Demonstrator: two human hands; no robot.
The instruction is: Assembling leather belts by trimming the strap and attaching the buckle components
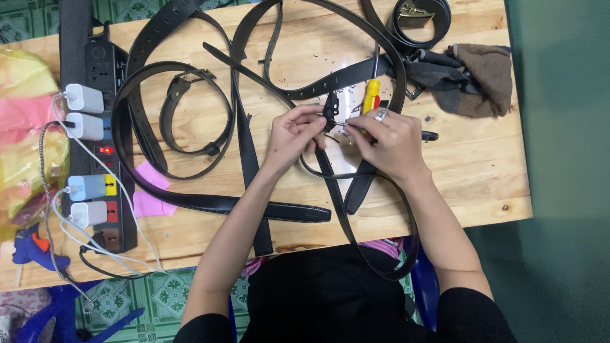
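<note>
Both hands are closed on 1 black belt (330, 166) over the bench (483, 171): left hand (293, 132) pinches its buckle (330, 108), right hand (387, 143) grips beside a screwdriver (371, 95).

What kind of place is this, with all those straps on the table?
Probably a small home workshop for mending or making belts. A wooden table is strewn with black belts, a yellow-handled screwdriver lies ready, and both hands, left hand and right hand, work at one belt's end.

Belts (190, 108) sprawl across the surface (483, 171); a power strip (105, 146) lies at its left edge, a cloth (476, 79) far right, a screwdriver (372, 89) between them.
</note>
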